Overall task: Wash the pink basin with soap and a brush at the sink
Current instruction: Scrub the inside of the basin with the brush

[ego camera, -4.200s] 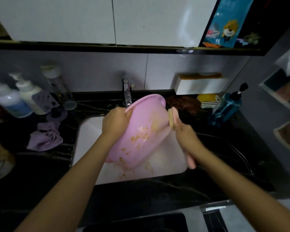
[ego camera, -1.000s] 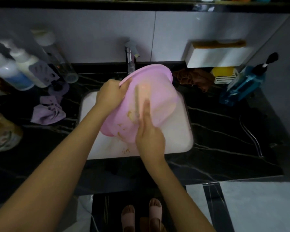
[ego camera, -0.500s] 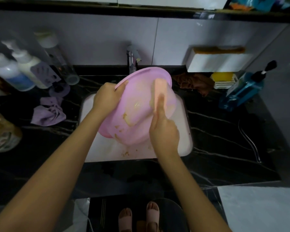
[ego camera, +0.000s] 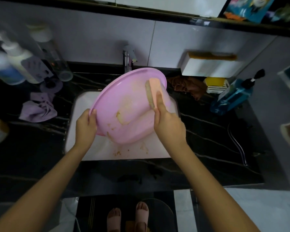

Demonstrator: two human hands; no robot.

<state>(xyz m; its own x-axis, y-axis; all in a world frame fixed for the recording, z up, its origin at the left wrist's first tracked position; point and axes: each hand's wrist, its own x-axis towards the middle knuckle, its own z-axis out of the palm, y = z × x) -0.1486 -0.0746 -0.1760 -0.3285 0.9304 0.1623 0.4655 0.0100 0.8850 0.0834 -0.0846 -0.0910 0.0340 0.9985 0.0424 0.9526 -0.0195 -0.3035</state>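
Head view, looking down at the wash place. The pink basin (ego camera: pixel 124 104) is held tilted on edge above the white sink (ego camera: pixel 80 104), its lowest part near the sink floor; whether it touches cannot be told. The face turned to the viewer carries yellowish-brown smears, and similar specks lie on the sink floor just below it.

The left hand (ego camera: pixel 85 126) grips the basin's rim at the lower left: the thumb lies across the near side of the rim, and the other fingers are hidden behind it. The right hand (ego camera: pixel 168 124) is wrapped round the peach-coloured brush (ego camera: pixel 153 91), with one finger stretched along the brush's back and the rest curled round its lower end. The bristle side rests against the basin close to the upper right rim.

The faucet (ego camera: pixel 128 61) stands behind the basin, at the back edge of the black veined countertop (ego camera: pixel 208 131). To the left of the sink lie a crumpled purple cloth (ego camera: pixel 38 108) and, farther back, blurred white pump bottles (ego camera: pixel 18 64). To the right are a brown cloth (ego camera: pixel 189 86), a yellow sponge (ego camera: pixel 215 82), a blue pump bottle (ego camera: pixel 231 97) and a white box (ego camera: pixel 211 67) on the wall. At the bottom edge, two feet in slippers (ego camera: pixel 141 215) stand on a dark mat.
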